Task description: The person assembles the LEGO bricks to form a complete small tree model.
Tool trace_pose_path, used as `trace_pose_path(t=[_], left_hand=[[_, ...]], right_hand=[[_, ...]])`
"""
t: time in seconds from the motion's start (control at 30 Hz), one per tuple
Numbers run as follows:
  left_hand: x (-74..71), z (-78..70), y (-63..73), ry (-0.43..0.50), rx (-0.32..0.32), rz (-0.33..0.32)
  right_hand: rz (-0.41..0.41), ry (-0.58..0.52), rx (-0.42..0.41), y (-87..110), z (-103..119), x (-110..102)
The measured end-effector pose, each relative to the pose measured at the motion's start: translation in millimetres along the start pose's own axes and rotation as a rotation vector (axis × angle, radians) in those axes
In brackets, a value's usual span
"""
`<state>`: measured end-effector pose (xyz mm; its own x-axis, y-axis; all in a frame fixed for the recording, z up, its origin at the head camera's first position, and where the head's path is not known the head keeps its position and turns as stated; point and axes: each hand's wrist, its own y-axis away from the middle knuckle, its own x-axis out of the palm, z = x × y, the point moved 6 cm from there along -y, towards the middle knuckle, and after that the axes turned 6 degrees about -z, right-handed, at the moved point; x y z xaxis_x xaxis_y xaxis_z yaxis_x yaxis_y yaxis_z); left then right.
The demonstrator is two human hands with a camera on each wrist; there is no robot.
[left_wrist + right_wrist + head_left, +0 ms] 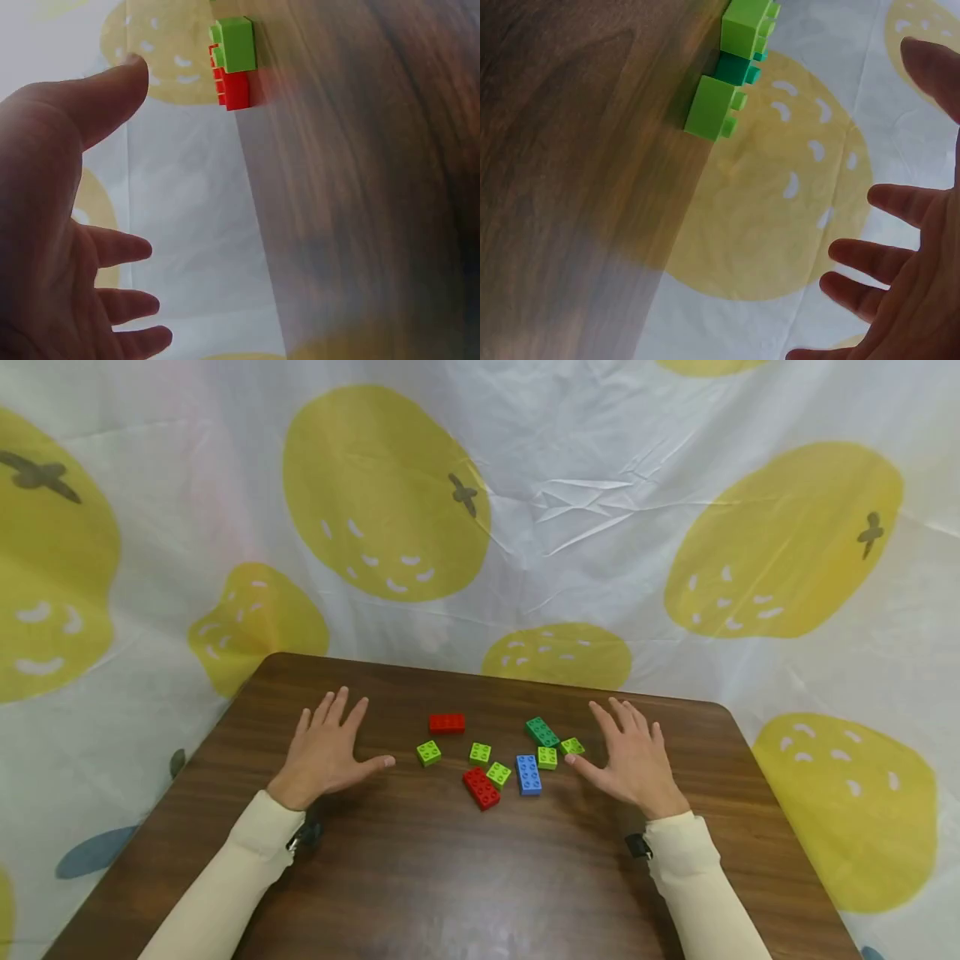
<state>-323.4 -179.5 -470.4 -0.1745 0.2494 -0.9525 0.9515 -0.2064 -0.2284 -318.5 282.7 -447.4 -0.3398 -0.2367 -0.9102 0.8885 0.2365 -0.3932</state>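
My left hand [327, 757] is held with fingers spread over the left of the table, holding nothing. Nearest its thumb is a lime green square brick [429, 753], with a red brick [447, 723] behind it; both also show in the left wrist view. On the other side, my right hand [634, 762] spreads its fingers too, its thumb close to another lime brick [572, 746]. Between the hands lie a dark green brick [542, 732], a blue brick [528, 775], a second red brick [482, 788] and more lime bricks [498, 774].
The brown wooden table [420, 885] has rounded far corners. Right behind its far edge hangs a white cloth [570, 560] printed with yellow lemons. Both wrists carry a dark strapped device below the cream sleeves [255, 852].
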Motion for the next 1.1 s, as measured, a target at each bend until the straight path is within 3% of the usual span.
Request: trace_pose_path(t=[0.17, 0.37, 0.8, 1.1], left_hand=[[0.3, -3.1, -2.8, 0.047, 0.022, -0.054], [7.1, -9.7, -4.0, 0.146, 0.027, -0.081], [29.8, -23.5, -14.3, 0.407, 0.025, -0.030], [44.5, -32.8, -21.4, 0.483, 0.018, 0.017]], right_hand=[[-0.048, -0.042, -0.043, -0.1, 0.2, 5.2], [-0.027, -0.134, -0.041, 0.4, 0.0, 16.5], [0.075, -0.338, 0.011, -5.6, 0.1, 33.8], [0.103, -0.403, 0.080, -7.6, -7.9, 44.4]])
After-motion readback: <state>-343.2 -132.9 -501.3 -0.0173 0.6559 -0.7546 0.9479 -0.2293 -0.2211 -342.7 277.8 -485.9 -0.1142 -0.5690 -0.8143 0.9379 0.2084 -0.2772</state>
